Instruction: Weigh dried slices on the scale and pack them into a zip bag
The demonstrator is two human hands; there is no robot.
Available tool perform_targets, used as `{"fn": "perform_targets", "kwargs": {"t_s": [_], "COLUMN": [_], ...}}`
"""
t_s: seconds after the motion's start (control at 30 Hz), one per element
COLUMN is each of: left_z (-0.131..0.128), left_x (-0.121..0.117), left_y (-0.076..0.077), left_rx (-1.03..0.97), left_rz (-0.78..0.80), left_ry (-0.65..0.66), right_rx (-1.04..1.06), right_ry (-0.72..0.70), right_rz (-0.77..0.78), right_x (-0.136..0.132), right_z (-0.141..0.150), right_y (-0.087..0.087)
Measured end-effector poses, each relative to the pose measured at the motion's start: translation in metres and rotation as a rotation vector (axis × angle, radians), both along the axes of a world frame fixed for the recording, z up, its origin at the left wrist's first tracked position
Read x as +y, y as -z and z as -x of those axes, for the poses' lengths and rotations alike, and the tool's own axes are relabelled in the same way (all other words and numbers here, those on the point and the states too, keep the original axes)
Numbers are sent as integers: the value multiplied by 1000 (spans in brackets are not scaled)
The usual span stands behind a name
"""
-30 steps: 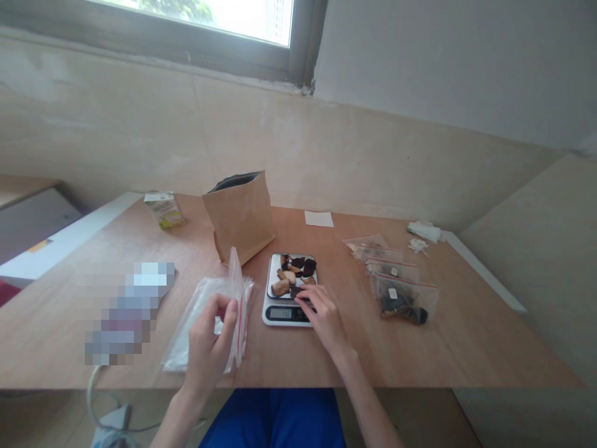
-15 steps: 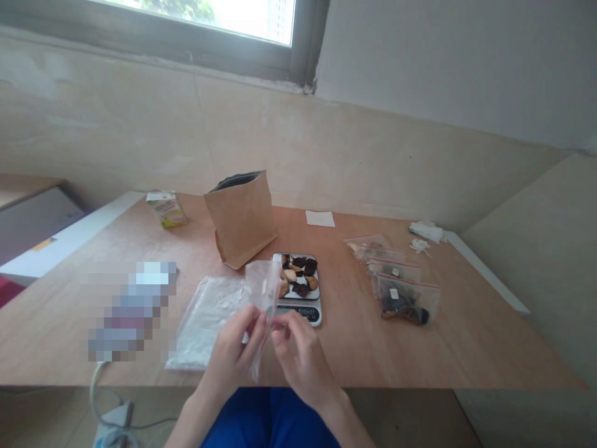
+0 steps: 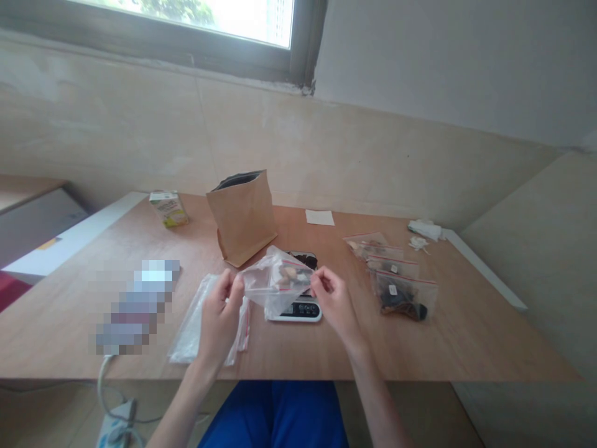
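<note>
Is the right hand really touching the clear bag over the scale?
Touching. The head view shows the right hand pinching one end of the clear bag, stretched from the left hand.

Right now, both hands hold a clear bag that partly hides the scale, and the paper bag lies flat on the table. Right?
Not flat: the head view shows the paper bag standing upright on the table. The left hand and right hand do hold the clear bag.

Head-worn view, down across the table (image 3: 298, 354)

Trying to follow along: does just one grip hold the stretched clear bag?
No, the left grip and right grip each pinch the clear bag.
</note>
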State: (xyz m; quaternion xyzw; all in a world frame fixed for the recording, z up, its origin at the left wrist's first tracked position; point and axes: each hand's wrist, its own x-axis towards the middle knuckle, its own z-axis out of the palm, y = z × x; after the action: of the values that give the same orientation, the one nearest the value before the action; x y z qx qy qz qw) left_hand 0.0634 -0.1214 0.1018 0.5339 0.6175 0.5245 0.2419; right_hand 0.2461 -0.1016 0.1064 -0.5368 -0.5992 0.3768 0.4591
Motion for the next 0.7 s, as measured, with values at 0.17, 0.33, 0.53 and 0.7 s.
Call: {"fn": "perform_targets", "kwargs": {"t_s": [0.17, 0.33, 0.53, 0.7], "left_z": [-4, -2, -6, -11], "left_x": [18, 34, 48, 54], "left_y": [-10, -15, -10, -9], "left_rx": [62, 126, 85, 103], "left_rz": [-89, -183, -131, -73], "left_ry": [-80, -109, -43, -98], "right_rx": [-137, -335, -568, -660], "right_ry": [2, 86, -75, -182], "right_rz": [-126, -272, -314, -380], "right_x": [-7, -6, 9, 23], "right_z": [-16, -33, -38, -37], "right_y": [-1, 24, 46, 62]}}
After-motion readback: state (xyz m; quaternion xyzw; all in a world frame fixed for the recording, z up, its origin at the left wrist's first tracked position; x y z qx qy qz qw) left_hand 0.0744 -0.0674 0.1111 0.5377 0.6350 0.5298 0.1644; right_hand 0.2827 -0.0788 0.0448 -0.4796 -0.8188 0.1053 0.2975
